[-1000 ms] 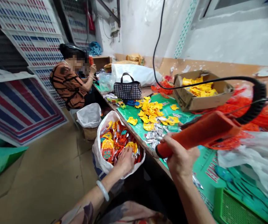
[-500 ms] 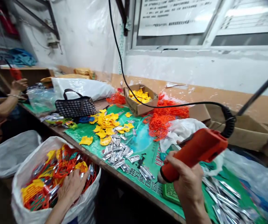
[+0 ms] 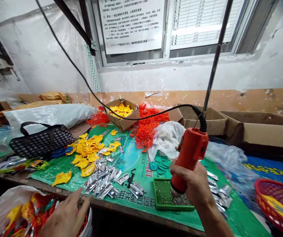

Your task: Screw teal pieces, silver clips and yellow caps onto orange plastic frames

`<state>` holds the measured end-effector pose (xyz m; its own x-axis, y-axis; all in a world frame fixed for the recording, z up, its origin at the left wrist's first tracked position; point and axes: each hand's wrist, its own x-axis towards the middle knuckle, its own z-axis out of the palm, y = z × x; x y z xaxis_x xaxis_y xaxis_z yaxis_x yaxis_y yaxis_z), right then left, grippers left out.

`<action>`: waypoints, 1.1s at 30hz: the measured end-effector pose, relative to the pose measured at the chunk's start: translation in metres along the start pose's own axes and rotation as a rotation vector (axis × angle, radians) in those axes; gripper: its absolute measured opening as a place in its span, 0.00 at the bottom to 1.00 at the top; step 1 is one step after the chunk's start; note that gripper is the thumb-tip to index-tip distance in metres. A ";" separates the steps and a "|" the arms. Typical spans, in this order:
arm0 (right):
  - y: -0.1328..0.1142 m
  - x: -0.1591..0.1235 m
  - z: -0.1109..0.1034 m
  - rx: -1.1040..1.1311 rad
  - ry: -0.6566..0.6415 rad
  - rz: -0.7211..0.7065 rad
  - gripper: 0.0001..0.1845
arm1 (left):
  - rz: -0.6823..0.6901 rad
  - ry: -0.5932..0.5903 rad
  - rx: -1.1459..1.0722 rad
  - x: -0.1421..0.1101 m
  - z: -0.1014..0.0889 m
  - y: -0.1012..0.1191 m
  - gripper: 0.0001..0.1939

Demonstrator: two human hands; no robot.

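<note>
My right hand [image 3: 195, 179] is closed around a red electric screwdriver [image 3: 190, 154], held nose down. Its nose reaches into a green tray [image 3: 157, 197] of small screws or similar tiny parts. My left hand [image 3: 64, 214] is open, fingers apart, above the near rim of the workbench and beside a white sack [image 3: 7, 199] of red and yellow pieces. Just past this hand lie silvery metal strips [image 3: 104, 177]. Yellow plastic pieces [image 3: 88, 151] are heaped behind them. Flat green discs [image 3: 159, 163] rest behind the tray.
A black cable [image 3: 92, 90] runs to the screwdriver beside a dark pole [image 3: 215, 59]. Along the wall stand a box of yellow pieces [image 3: 125, 123], an orange cord pile [image 3: 146, 133] and cardboard boxes [image 3: 269, 131]. A checked handbag [image 3: 42, 140] sits left, a red basket [image 3: 264, 204] right.
The view has swung right. My left hand has come up out of the sack's contents. My right hand has turned the screwdriver from slanting to nearly upright, its nose now in the green tray.
</note>
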<state>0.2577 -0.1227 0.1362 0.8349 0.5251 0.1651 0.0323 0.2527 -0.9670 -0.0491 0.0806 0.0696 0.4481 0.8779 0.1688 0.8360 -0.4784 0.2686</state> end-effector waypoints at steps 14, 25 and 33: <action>-0.021 0.012 -0.053 -0.238 0.094 0.028 0.14 | 0.362 -0.278 -0.193 0.184 0.106 0.243 0.18; -0.012 0.047 -0.063 -0.410 0.261 -0.038 0.18 | 0.010 -0.473 -0.952 0.162 0.067 0.165 0.13; 0.002 0.066 -0.055 -0.497 0.248 -0.140 0.20 | -0.220 -0.605 -1.544 0.107 0.028 0.133 0.04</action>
<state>0.3429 -0.1318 0.1348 0.9061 0.2925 0.3057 0.3564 -0.1382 -0.9241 0.1187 0.1121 0.0967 0.7293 0.6316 -0.2630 -0.0154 0.3995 0.9166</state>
